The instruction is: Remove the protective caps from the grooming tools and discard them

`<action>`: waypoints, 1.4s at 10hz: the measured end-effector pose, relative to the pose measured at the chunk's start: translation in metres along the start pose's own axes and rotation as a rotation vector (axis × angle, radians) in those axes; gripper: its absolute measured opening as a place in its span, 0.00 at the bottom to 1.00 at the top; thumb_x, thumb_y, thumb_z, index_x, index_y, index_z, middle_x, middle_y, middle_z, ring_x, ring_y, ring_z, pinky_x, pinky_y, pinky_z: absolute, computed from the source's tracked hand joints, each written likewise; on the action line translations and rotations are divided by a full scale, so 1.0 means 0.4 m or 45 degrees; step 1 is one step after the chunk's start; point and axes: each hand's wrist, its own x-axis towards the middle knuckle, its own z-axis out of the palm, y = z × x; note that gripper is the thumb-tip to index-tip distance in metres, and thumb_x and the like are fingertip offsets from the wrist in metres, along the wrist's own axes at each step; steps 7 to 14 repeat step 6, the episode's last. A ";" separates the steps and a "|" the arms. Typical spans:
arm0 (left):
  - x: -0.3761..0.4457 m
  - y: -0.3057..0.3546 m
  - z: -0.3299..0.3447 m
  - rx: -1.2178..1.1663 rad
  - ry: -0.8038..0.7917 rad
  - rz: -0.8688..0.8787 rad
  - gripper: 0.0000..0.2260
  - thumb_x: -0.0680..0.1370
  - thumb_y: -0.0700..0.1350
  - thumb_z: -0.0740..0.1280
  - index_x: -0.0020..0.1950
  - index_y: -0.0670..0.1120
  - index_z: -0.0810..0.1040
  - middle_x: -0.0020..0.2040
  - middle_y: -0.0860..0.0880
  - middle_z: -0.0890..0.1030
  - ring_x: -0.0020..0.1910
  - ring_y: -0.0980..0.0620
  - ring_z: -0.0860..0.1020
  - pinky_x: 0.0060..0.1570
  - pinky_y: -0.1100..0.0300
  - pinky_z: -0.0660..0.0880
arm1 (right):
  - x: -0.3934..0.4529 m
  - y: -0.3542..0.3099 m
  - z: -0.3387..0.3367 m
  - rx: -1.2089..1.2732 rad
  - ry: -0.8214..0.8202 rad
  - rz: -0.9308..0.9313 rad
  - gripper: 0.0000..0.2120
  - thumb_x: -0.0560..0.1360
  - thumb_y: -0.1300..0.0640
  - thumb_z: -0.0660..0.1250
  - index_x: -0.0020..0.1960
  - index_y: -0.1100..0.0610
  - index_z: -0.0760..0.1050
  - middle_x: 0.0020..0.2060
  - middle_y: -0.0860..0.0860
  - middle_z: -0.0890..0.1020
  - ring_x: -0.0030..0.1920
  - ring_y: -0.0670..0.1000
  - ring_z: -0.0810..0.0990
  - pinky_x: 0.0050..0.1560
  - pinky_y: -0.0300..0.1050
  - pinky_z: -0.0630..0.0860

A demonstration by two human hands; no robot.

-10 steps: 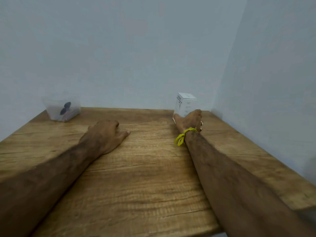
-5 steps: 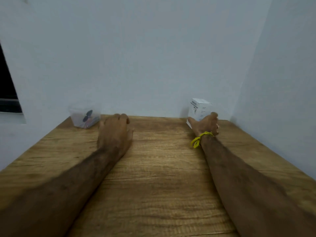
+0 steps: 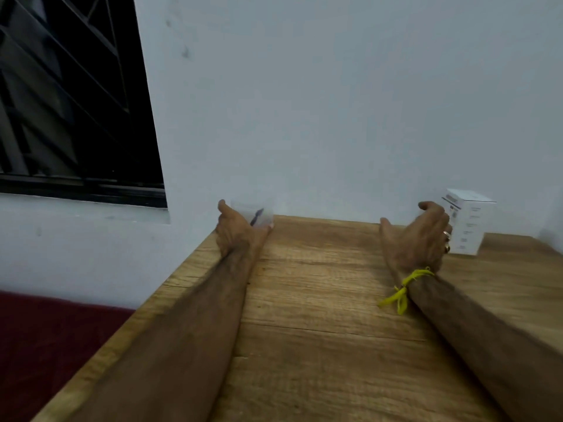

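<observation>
A small clear plastic container with dark grooming tools inside stands at the table's far left corner, against the wall. My left hand wraps it, thumb on its left side and fingertips at its right base. A white carton stands at the far right. My right hand, with a yellow thread at the wrist, is held up just left of the carton, fingers curled and apart, nothing in it. The tools are blurred and their caps cannot be made out.
The wooden table meets a pale wall at the back. Its left edge drops to a dark red surface. A dark barred window is at the upper left.
My head has turned left, so the window is now in view. My left hand has reached forward to the clear container and closed around it. My right hand has come off the white carton and opened.
</observation>
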 end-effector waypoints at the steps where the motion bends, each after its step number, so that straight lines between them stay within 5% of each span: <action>1: 0.018 0.005 0.021 0.035 0.024 0.049 0.50 0.67 0.56 0.79 0.77 0.45 0.52 0.65 0.42 0.75 0.64 0.41 0.76 0.62 0.48 0.75 | 0.007 0.008 0.018 0.068 -0.065 -0.063 0.32 0.68 0.52 0.76 0.65 0.61 0.67 0.59 0.60 0.75 0.60 0.64 0.74 0.58 0.59 0.72; 3: 0.009 0.020 0.033 0.114 0.105 0.116 0.45 0.70 0.56 0.76 0.76 0.42 0.54 0.63 0.39 0.74 0.63 0.39 0.74 0.61 0.49 0.73 | 0.012 0.025 0.047 0.059 -0.262 -0.126 0.32 0.70 0.50 0.75 0.67 0.59 0.66 0.59 0.58 0.76 0.61 0.62 0.74 0.61 0.59 0.73; 5: -0.018 0.023 0.015 0.235 0.072 0.135 0.55 0.66 0.57 0.80 0.79 0.44 0.47 0.70 0.37 0.69 0.68 0.39 0.70 0.63 0.46 0.72 | 0.001 0.022 0.015 0.106 -0.425 -0.043 0.30 0.70 0.52 0.73 0.67 0.59 0.65 0.61 0.58 0.75 0.63 0.62 0.73 0.63 0.57 0.72; 6: -0.052 0.063 0.018 0.446 0.251 0.480 0.60 0.64 0.63 0.78 0.81 0.46 0.43 0.79 0.38 0.55 0.78 0.39 0.55 0.73 0.40 0.61 | 0.021 0.010 0.002 0.058 -0.515 -0.015 0.30 0.70 0.49 0.72 0.67 0.58 0.66 0.62 0.57 0.74 0.63 0.61 0.74 0.64 0.55 0.71; 14: -0.052 0.063 0.018 0.446 0.251 0.480 0.60 0.64 0.63 0.78 0.81 0.46 0.43 0.79 0.38 0.55 0.78 0.39 0.55 0.73 0.40 0.61 | 0.021 0.010 0.002 0.058 -0.515 -0.015 0.30 0.70 0.49 0.72 0.67 0.58 0.66 0.62 0.57 0.74 0.63 0.61 0.74 0.64 0.55 0.71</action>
